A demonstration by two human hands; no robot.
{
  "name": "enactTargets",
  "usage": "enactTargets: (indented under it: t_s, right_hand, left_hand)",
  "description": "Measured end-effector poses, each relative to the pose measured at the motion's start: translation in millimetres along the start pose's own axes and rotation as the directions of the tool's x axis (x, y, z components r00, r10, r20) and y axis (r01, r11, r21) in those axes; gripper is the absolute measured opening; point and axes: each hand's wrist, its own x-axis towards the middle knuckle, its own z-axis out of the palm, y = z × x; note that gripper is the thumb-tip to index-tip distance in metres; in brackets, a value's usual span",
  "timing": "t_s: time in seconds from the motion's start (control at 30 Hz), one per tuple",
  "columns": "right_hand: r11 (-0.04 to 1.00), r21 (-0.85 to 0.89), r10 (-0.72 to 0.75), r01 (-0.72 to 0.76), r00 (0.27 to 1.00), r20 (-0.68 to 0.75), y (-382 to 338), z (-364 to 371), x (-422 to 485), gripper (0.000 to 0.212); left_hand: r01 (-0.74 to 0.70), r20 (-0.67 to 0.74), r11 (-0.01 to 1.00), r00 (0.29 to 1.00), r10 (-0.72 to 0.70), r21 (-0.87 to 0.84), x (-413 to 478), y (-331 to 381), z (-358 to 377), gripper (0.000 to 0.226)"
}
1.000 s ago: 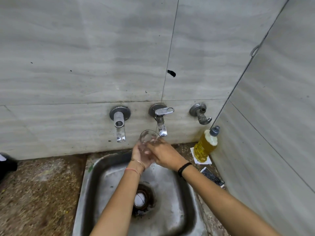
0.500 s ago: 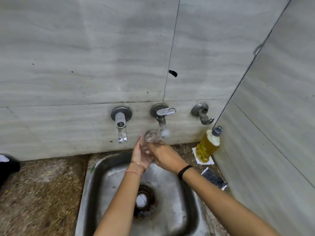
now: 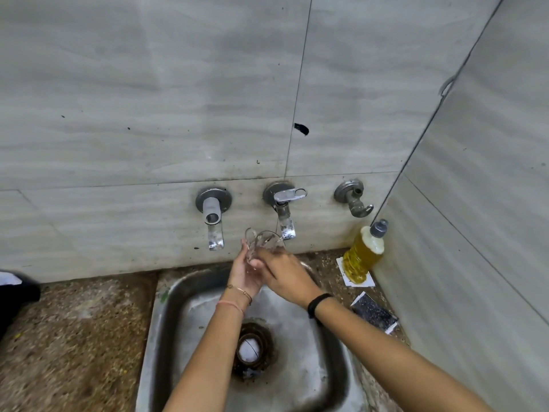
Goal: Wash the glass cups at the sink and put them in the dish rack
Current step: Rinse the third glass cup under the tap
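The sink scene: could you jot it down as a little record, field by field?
held item: glass cup, under the middle tap
left hand: grips the cup from the left
right hand: on the cup's right side
sink: steel, drain uncovered
right of sink: yellow liquid bottle, upright by the wall
dish rack: not in view

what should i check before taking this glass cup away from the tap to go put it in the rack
1. Left hand grips the clear glass cup: ok.
2. Right hand on the cup too: ok.
3. Cup over the steel sink: ok.
4. Cup rinsed clean under the middle chrome tap: cannot tell.
5. Dish rack in sight: not ok, out of view.
6. Yellow liquid bottle clear of the hands: ok.
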Motion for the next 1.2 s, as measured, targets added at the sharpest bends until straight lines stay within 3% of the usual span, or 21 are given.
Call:
enactTargets:
  t_s: [0.07, 0.13, 0.17, 0.23, 0.3, 0.33, 0.4, 0.47, 0.5, 0.57, 0.63, 0.7, 0.77, 0.83, 0.9, 0.97, 1.0, 1.07, 1.17, 1.2]
  right_hand:
    - [0.997, -0.049, -0.066, 0.065, 0.997, -0.029, -2.2, 3.5, 3.6, 0.03]
    - [0.895, -0.351, -0.286, 0.275, 0.958, 0.019, 18.9, 0.8, 5.1, 0.04]
    - [0.851, -0.422, -0.324, 0.313, 0.945, 0.048, 25.7, -2.9, 4.8, 0.042]
    - [0.921, -0.341, -0.178, 0.187, 0.982, 0.058, 19.9, -5.1, -0.2, 0.04]
    - [0.997, -0.062, 0.049, -0.046, 0.997, 0.052, -3.9, -6.2, -0.7, 0.039]
    - [0.996, -0.039, 0.084, -0.082, 0.995, 0.055, -12.8, -6.4, -0.8, 0.039]
    - [0.962, -0.268, -0.07, 0.061, 0.997, -0.025, -5.5, -1.4, -4.7, 0.043]
    - [0.816, -0.558, -0.204, 0.152, 0.978, -0.033, 11.2, 0.2, -8.7, 0.052]
    - [0.808, -0.578, -0.152, 0.117, 0.988, -0.012, 10.7, 3.6, -12.4, 0.055]
    - [0.893, -0.451, 0.023, 0.0, 0.999, 0.044, -4.7, 9.6, -16.9, 0.068]
    - [0.92, -0.392, 0.032, -0.002, 0.997, 0.071, -12.4, 11.3, -16.7, 0.071]
    - [0.789, -0.6, -0.131, 0.136, 0.99, 0.051, 6.8, 13.5, -17.1, 0.064]
    - [0.683, -0.72, -0.119, 0.125, 0.991, 0.059, 6.2, 8.3, -16.9, 0.06]
    - [0.75, -0.661, 0.082, 0.003, 0.992, 0.099, -11.2, 4.9, -16.9, 0.053]
    - [0.9, -0.407, 0.211, -0.157, 0.973, 0.092, -22.3, 3.6, -10.8, 0.055]
    - [0.896, -0.444, 0.079, -0.031, 0.993, 0.09, -10.5, 4.5, -11.3, 0.07]
    - [0.82, -0.57, -0.021, 0.062, 0.997, 0.077, -0.9, 5.8, -15.5, 0.077]
    - [0.72, -0.689, -0.049, 0.086, 0.996, 0.074, 2.4, 6.9, -20.9, 0.078]
    - [0.879, -0.474, 0.005, 0.054, 0.992, 0.124, -4.2, 2.5, -18.8, 0.063]
    - [0.881, -0.461, -0.056, 0.108, 0.991, 0.124, -0.9, 1.1, -15.5, 0.063]
  left_hand:
    - [0.011, -0.028, 0.998, 1.0, -0.013, -0.056, 1.4, -1.3, -2.9, 0.035]
    - [0.056, -0.051, 0.997, 0.997, -0.059, -0.054, 4.2, 3.4, -9.8, 0.037]
    - [0.067, -0.055, 0.997, 0.996, -0.068, -0.029, 5.1, 5.8, -12.4, 0.039]
    - [0.062, -0.053, 0.998, 0.997, -0.064, -0.029, 1.0, 8.0, -9.0, 0.035]
    - [0.037, -0.037, 0.998, 0.999, -0.039, -0.049, -1.4, 2.1, -7.3, 0.026]
    - [0.013, -0.047, 0.999, 0.999, -0.016, -0.051, -1.4, -0.7, -7.0, 0.024]
    - [0.029, -0.024, 1.0, 0.999, -0.029, 0.005, 0.9, -1.2, -7.3, 0.021]
    - [0.071, -0.025, 0.992, 0.997, -0.069, 0.103, 1.8, -0.4, -1.9, 0.031]
    - [0.075, -0.034, 0.986, 0.997, -0.071, 0.147, 3.2, -0.7, 1.8, 0.035]
    - [0.055, -0.049, 0.978, 0.998, -0.046, 0.199, 1.3, -3.6, 10.6, 0.033]
    - [0.027, -0.034, 0.982, 0.999, -0.021, 0.189, 1.2, -7.6, 13.9, 0.031]
    - [0.016, -0.037, 0.986, 0.999, -0.01, 0.168, 3.8, -9.6, 12.4, 0.032]
    - [0.006, 0.006, 0.989, 1.0, -0.007, 0.148, 0.6, -8.6, 13.9, 0.034]
    - [0.008, 0.019, 0.982, 1.0, -0.012, 0.188, 1.6, -12.7, 18.2, 0.034]
    - [0.011, -0.017, 0.976, 1.0, -0.008, 0.219, 0.9, -17.7, 21.1, 0.035]
    - [0.013, 0.001, 0.986, 1.0, -0.013, 0.169, 1.7, -19.1, 19.6, 0.039]
    - [0.001, 0.005, 0.987, 1.0, -0.002, 0.159, 3.6, -17.9, 18.0, 0.04]
    - [-0.024, -0.002, 0.982, 1.0, 0.025, 0.189, 3.2, -13.4, 14.5, 0.042]
    - [-0.015, -0.015, 0.978, 1.0, 0.019, 0.206, 8.5, -14.8, 8.3, 0.043]
    - [-0.006, -0.019, 0.981, 1.0, 0.01, 0.195, 8.3, -16.1, 6.8, 0.041]
